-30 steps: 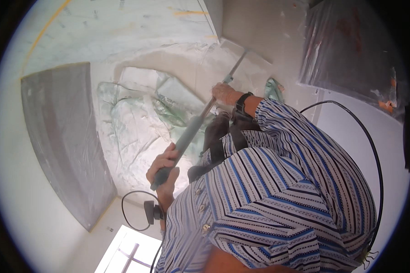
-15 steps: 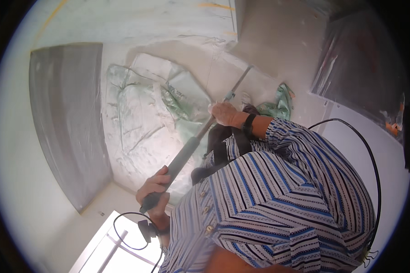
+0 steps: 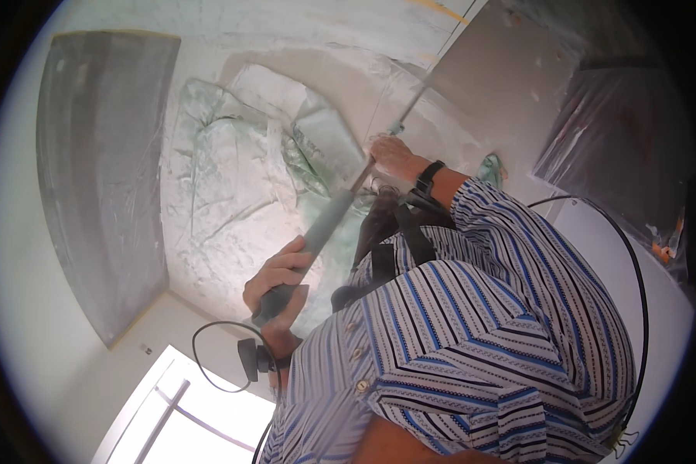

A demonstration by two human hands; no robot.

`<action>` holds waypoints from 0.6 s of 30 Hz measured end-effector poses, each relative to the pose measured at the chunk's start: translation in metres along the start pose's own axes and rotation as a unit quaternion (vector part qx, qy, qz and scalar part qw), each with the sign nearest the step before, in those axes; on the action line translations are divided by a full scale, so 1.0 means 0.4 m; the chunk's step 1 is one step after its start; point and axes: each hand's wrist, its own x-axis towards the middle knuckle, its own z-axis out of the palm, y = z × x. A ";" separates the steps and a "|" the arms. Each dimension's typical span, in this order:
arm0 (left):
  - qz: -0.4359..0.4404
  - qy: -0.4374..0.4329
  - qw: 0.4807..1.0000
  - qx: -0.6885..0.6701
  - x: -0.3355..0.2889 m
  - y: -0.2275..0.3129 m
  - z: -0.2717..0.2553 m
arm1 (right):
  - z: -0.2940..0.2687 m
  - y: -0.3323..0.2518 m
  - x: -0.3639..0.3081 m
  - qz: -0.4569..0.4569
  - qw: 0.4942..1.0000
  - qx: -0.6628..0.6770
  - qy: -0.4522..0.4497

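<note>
1. In the middle of the frame, a long pole point(image 3: 329, 226) slants from lower left to upper right, passing through both hands.
2. Left of centre, the left hand point(image 3: 277, 282) curls its fingers around the pole's thick grey-green lower end.
3. Just above centre, the right hand point(image 3: 395, 157) is wrapped around the thin shaft, just below a small collar point(image 3: 395, 127); the shaft reaches on beyond it toward the upper right.
4. At centre left, crumpled, whitish-smeared sheeting point(image 3: 232, 182) spreads over the floor, partly behind the pole.
5. Right of the right hand, a small green crumpled piece point(image 3: 490, 170) lies on the floor.
</note>
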 end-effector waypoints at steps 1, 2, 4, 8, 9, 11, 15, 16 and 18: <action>0.008 0.013 1.000 0.015 0.000 -0.015 -0.048 | 0.030 -0.029 0.055 -0.023 1.000 0.006 0.019; 0.008 0.013 1.000 0.013 -0.002 -0.034 -0.096 | 0.061 -0.054 0.101 -0.023 1.000 0.005 0.018; 0.006 0.032 0.999 0.023 -0.016 -0.073 -0.172 | 0.111 -0.091 0.169 0.000 0.998 0.013 -0.060; -0.025 0.068 0.997 -0.010 -0.068 -0.055 -0.230 | 0.101 -0.189 0.153 -0.017 0.988 0.008 -0.153; -0.024 0.084 0.996 -0.006 -0.079 -0.036 -0.222 | 0.081 -0.198 0.124 -0.019 0.990 0.020 -0.138; -0.013 0.087 0.996 -0.006 -0.095 0.025 -0.169 | 0.012 -0.195 0.050 -0.021 0.991 0.031 -0.128; 0.021 0.090 0.996 -0.005 -0.143 0.201 0.019 | -0.239 -0.168 -0.132 -0.014 0.991 0.021 -0.133; 0.033 0.098 0.995 -0.002 -0.152 0.240 0.064 | -0.300 -0.163 -0.167 -0.018 0.988 0.032 -0.152; 0.042 0.111 0.993 -0.002 -0.147 0.276 0.114 | -0.368 -0.155 -0.198 -0.007 0.987 0.032 -0.156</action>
